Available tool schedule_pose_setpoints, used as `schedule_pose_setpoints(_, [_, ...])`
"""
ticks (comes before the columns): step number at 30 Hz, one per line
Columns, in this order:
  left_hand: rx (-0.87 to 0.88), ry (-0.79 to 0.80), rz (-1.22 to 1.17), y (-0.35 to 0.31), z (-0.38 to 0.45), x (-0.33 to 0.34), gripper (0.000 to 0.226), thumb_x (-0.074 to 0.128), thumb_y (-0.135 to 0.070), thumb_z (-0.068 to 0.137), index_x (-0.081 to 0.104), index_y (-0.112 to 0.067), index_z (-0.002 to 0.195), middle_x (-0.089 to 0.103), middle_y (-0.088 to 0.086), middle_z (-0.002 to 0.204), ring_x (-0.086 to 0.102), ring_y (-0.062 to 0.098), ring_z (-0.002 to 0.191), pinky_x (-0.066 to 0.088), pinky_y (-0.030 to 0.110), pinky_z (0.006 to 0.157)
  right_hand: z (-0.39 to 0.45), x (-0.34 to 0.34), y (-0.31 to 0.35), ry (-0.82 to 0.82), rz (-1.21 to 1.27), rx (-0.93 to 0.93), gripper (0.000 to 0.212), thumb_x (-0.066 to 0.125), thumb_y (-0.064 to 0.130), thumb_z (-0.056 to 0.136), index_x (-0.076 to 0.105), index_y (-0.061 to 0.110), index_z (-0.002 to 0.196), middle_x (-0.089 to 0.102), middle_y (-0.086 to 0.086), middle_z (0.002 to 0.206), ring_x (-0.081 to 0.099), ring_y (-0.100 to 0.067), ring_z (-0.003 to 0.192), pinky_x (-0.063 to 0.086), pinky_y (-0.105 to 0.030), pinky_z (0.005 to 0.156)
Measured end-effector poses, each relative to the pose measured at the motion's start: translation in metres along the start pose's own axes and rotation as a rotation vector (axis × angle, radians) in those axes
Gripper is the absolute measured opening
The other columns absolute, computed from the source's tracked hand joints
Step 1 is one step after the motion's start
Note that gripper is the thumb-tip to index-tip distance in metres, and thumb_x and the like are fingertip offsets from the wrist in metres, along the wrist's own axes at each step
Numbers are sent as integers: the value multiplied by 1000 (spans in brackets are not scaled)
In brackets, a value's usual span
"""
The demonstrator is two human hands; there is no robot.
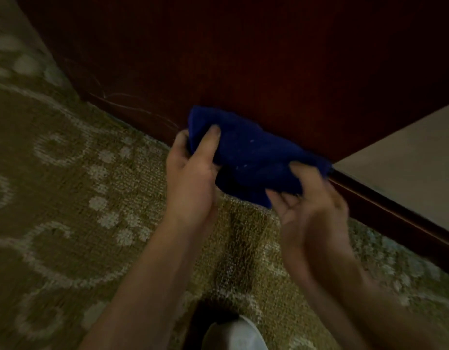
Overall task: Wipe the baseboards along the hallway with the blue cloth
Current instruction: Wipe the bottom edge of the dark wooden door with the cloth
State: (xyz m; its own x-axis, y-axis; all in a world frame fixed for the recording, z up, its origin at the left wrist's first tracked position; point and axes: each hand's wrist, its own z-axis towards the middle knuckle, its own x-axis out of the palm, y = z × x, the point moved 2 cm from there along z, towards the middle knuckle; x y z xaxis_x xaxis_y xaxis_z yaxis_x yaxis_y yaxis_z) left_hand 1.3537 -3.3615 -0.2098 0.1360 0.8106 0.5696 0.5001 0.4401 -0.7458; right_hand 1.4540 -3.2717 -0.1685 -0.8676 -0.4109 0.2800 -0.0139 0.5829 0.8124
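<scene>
- Looking down, I see the pale toe of my shoe (pixel 234 333) at the bottom edge, on the carpet.
- My carpet (pixel 66 198) is olive green with pale ring and dot shapes.
- My two arms reach forward over the carpet, side by side but not touching.
- My left hand (pixel 193 173) grips the left end of the blue cloth (pixel 251 157), with the thumb on top and the fingers tucked under.
- My right hand (pixel 309 210) pinches the right end of the cloth. It looks blurry.
- The cloth is bunched up between my hands, low down, in front of where the carpet meets the dark red wood panel (pixel 243 59).
- To the right, the dark baseboard (pixel 395 218) runs along under a pale wall (pixel 407 168).
</scene>
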Motion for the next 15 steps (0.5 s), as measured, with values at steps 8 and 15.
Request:
schedule_pose_setpoints(8, [-123,-48,79,10,-4,-10,17,57,-17,97,64,-26,109,72,-1,111,71,15,98,54,37,93,16,-4,-27,-217,16,239,13,66,10,88,62,21,92,69,-2,97,69,-17,89,56,-32,84])
schedule_pose_setpoints(15, [6,27,76,0,-4,7,31,52,-21,99,55,-15,130,66,5,117,68,19,102,56,31,83,12,-6,-4,-48,60,137,30,66,12,87,61,14,116,72,-3,111,70,-17,100,57,-33,89])
